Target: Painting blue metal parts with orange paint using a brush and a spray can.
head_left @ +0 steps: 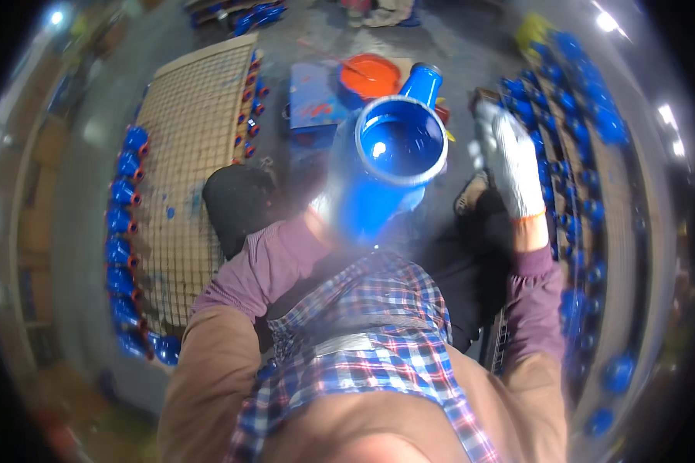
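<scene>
Left hand [324,204] grips a glossy blue branched pipe fitting [377,197]. White-gloved right hand [515,158] is blurred, its grip unclear.

We see lamps [608,21] flare near our view's dark, warped edges; glare glints inside a blue pipe [398,154], blurred lower down.

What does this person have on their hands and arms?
The right hand wears a whitish knit glove with an orange wrist hem; the left hand, mostly hidden, shows some whitish material too. Purple forearm sleeves, the left finely striped, emerge from tan upper sleeves.
</scene>
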`<action>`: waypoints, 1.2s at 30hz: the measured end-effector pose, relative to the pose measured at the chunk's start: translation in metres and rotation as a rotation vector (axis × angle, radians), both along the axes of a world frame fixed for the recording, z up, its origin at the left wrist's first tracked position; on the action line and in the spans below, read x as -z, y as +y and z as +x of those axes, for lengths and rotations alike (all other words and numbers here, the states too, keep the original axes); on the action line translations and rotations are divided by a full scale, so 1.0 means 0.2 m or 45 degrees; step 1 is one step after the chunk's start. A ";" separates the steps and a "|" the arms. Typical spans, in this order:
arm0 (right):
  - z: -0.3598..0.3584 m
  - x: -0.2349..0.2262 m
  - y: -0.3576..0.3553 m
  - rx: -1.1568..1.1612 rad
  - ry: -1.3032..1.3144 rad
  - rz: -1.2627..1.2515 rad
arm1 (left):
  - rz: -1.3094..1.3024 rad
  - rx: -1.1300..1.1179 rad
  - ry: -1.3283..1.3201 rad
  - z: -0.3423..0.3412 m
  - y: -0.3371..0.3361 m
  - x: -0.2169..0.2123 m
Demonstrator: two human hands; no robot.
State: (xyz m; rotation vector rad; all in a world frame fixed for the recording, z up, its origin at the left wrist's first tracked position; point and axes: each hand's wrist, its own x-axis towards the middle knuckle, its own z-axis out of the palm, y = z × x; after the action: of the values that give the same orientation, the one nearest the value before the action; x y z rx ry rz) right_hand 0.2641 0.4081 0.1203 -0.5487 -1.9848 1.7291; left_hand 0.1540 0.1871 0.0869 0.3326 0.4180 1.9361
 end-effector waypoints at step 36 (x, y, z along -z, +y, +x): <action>-0.81 1.15 0.47 0.646 0.049 -0.222 | -0.308 -0.608 -0.613 -0.34 -0.28 0.45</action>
State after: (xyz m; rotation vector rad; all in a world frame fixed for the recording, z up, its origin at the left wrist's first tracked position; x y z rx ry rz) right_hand 0.1029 0.5022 -0.1104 -0.9739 -1.5020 1.5739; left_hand 0.0869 0.1312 -0.0032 -0.4242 0.4272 2.3055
